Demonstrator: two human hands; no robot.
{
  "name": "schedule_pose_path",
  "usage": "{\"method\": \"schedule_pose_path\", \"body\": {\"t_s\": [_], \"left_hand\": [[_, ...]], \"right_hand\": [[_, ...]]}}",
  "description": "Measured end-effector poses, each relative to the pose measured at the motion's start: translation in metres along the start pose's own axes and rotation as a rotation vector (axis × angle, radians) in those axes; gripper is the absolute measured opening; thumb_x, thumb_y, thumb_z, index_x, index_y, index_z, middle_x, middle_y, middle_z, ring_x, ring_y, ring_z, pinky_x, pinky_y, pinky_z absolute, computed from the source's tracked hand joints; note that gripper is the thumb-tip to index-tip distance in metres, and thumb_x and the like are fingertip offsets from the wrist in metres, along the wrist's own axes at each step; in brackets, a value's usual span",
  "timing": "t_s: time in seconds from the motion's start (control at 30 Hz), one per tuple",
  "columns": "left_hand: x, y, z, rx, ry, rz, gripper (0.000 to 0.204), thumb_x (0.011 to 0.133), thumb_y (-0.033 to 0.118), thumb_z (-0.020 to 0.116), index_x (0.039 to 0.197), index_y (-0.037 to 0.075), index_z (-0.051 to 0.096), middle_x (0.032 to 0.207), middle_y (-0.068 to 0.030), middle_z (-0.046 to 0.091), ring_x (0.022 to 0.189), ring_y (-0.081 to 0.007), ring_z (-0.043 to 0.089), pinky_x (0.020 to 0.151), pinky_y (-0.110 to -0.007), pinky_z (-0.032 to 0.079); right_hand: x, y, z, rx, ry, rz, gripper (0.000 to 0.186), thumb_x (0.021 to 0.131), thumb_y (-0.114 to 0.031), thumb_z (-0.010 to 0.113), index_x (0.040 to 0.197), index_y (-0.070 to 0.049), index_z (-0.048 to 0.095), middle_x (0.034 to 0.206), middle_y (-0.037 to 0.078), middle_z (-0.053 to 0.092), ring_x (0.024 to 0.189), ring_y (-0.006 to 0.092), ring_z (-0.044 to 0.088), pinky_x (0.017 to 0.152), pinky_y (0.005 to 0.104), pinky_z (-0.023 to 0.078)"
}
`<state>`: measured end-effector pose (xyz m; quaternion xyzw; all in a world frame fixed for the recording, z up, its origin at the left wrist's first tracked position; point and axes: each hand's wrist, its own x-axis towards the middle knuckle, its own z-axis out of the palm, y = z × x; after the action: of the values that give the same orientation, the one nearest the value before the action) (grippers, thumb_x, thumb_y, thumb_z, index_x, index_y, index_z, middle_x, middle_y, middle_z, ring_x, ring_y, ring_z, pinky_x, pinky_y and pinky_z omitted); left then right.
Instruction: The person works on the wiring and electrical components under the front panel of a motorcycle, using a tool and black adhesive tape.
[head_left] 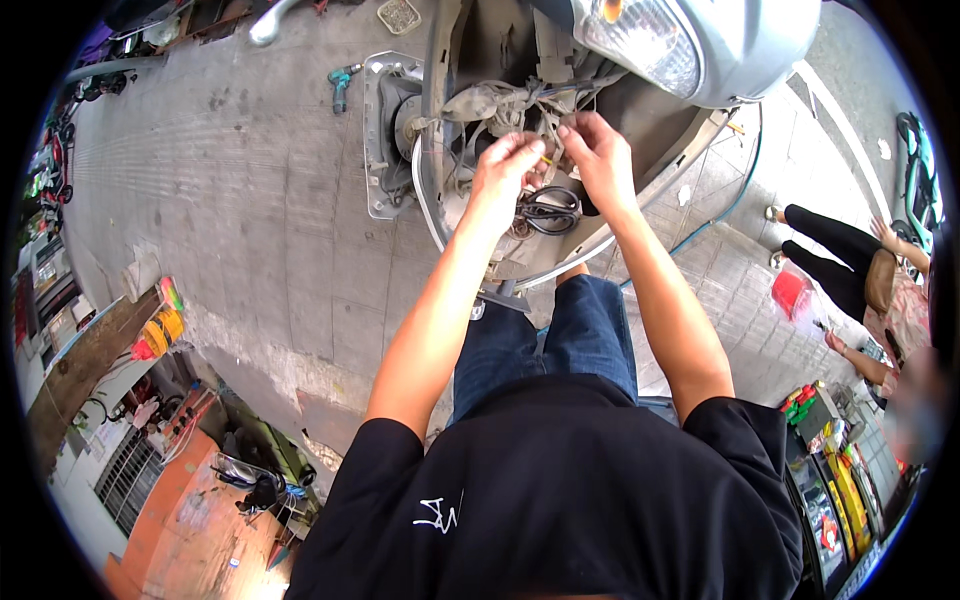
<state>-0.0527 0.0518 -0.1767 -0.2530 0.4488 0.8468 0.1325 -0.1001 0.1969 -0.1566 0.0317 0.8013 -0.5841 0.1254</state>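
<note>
Both my hands are inside the opened front of a scooter (pixel 700 130), among its dusty wiring (pixel 490 100). My left hand (pixel 508 170) is closed in a pinch, and a short thin yellow wire (pixel 546 159) shows at its fingertips. My right hand (pixel 600 160) is pinched too, close to the left; what lies between its fingertips is too small to make out. Just below the fingers, a pair of scissors with black loop handles (pixel 552 210) rests in the body of the scooter, its blades mostly hidden.
Above right hangs the clear headlight (pixel 650 45) in its grey housing. A detached grey panel (pixel 385 190) lies left of the scooter, near a teal power drill (pixel 342 88). A blue hose (pixel 722 214) runs along the paving on the right. Another person (pixel 865 270) is at far right.
</note>
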Motion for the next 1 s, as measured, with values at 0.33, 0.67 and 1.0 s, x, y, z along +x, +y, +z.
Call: {"method": "schedule_pose_path", "body": {"t_s": [0.33, 0.67, 1.0], "left_hand": [[0.049, -0.025, 0.007, -0.358, 0.057, 0.038, 0.022, 0.089, 0.013, 0.065, 0.106, 0.000, 0.061, 0.076, -0.0013, 0.057, 0.062, -0.0088, 0.051, 0.052, -0.024, 0.043], [0.059, -0.025, 0.000, -0.115, 0.102, 0.113, 0.016, 0.088, 0.016, 0.068, 0.091, 0.000, 0.065, 0.074, -0.0020, 0.061, 0.062, -0.0087, 0.054, 0.055, -0.023, 0.044], [0.061, -0.029, -0.002, -0.051, 0.114, 0.170, 0.017, 0.089, 0.015, 0.067, 0.090, -0.002, 0.065, 0.072, -0.0024, 0.060, 0.059, -0.0077, 0.052, 0.052, -0.021, 0.041]], "right_hand": [[0.042, 0.015, 0.005, -0.446, -0.117, -0.253, 0.025, 0.083, -0.019, 0.066, 0.097, 0.001, 0.066, 0.083, 0.016, 0.068, 0.073, 0.0238, 0.067, 0.069, 0.0335, 0.051], [0.054, 0.004, -0.008, -0.604, -0.274, -0.448, 0.023, 0.082, -0.022, 0.066, 0.093, -0.002, 0.067, 0.088, 0.015, 0.068, 0.081, 0.0342, 0.066, 0.072, 0.0400, 0.051], [0.064, -0.010, -0.005, -0.775, -0.365, -0.517, 0.019, 0.082, -0.017, 0.066, 0.093, -0.002, 0.065, 0.084, 0.015, 0.067, 0.077, 0.0318, 0.065, 0.069, 0.0377, 0.050]]}}
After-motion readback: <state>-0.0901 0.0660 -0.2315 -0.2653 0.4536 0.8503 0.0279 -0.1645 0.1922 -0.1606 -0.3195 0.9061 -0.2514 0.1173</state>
